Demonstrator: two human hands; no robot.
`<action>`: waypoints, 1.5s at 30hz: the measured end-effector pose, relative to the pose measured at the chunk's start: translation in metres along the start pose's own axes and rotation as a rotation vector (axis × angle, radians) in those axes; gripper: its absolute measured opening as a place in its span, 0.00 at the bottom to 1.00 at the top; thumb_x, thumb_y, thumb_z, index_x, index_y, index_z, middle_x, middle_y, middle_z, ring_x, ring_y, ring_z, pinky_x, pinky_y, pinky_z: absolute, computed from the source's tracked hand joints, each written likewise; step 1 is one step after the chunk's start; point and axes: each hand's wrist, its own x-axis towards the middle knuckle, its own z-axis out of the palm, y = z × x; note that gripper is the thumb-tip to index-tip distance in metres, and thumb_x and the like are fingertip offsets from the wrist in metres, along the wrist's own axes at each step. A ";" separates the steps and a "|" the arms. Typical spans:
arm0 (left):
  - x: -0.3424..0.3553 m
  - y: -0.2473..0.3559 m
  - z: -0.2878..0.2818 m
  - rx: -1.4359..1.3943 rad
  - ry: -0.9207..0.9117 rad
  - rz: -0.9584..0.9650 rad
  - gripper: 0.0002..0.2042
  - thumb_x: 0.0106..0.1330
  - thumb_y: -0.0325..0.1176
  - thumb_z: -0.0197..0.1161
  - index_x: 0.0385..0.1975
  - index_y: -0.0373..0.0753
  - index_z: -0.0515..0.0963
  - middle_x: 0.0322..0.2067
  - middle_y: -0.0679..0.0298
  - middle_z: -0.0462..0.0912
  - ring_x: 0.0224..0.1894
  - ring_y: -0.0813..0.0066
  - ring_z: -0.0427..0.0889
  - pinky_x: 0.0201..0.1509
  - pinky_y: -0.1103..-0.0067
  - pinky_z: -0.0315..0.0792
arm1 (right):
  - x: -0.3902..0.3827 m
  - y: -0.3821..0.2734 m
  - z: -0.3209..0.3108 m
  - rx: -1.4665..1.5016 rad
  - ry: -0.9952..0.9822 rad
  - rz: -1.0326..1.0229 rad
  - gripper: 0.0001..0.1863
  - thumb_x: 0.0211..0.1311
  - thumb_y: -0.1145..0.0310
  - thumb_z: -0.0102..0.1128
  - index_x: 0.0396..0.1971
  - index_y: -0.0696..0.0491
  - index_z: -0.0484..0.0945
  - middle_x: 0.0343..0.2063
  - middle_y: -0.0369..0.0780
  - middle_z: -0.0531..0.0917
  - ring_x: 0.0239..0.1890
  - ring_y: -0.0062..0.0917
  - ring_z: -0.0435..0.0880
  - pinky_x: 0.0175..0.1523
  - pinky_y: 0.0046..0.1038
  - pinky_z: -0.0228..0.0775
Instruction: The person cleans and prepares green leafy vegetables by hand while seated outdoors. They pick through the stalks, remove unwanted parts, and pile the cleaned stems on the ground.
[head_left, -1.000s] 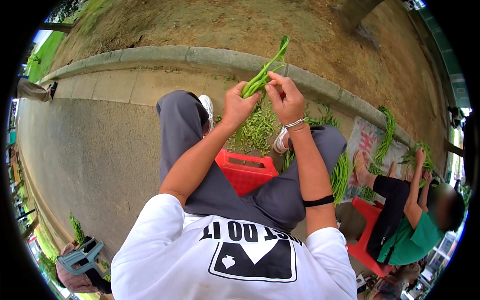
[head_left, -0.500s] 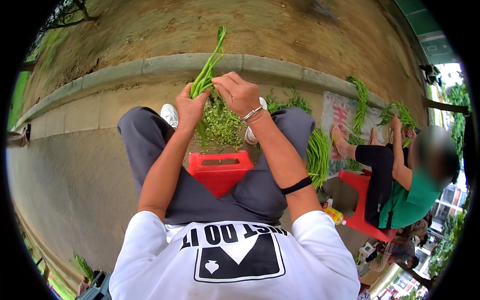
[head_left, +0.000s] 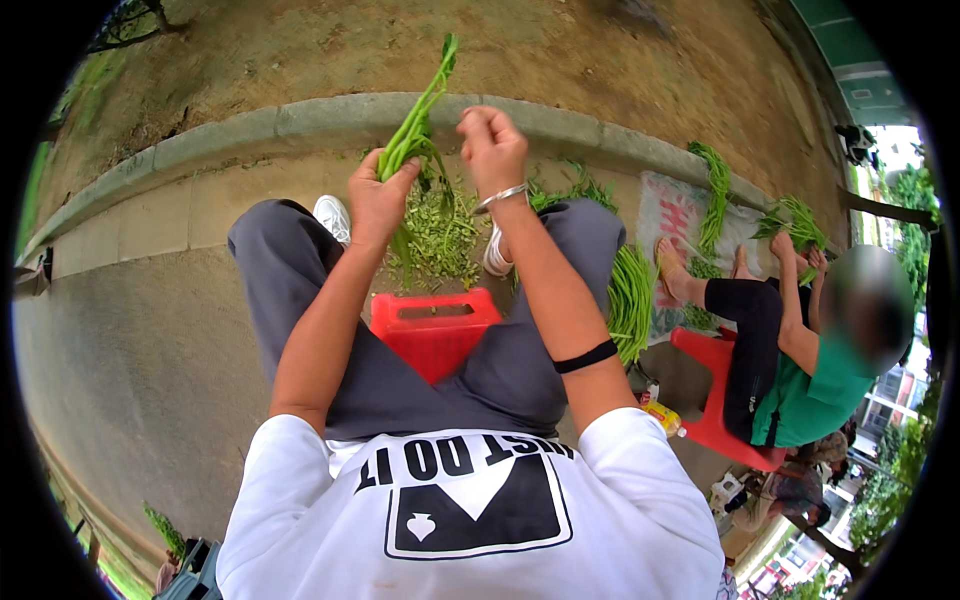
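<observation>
A long grey stone curb borders brown soil; 2 red plastic stools show nearer, and a yellow-labelled bottle is near the right-hand stool.

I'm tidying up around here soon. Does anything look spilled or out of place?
Mainly the green scraps: they lie strewn loose on the ground between the white shoes, with no container visible around them, so they look spilled, though perhaps just dropped. The stalks in the left hand show no obvious damage.
</observation>
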 end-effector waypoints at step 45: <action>0.005 0.016 -0.018 -0.352 0.036 -0.310 0.08 0.55 0.28 0.62 0.27 0.37 0.68 0.15 0.68 0.68 0.13 0.80 0.68 0.16 0.83 0.66 | -0.098 0.026 0.038 -0.062 -0.552 0.481 0.20 0.65 0.57 0.43 0.37 0.63 0.69 0.27 0.38 0.77 0.28 0.21 0.75 0.35 0.22 0.69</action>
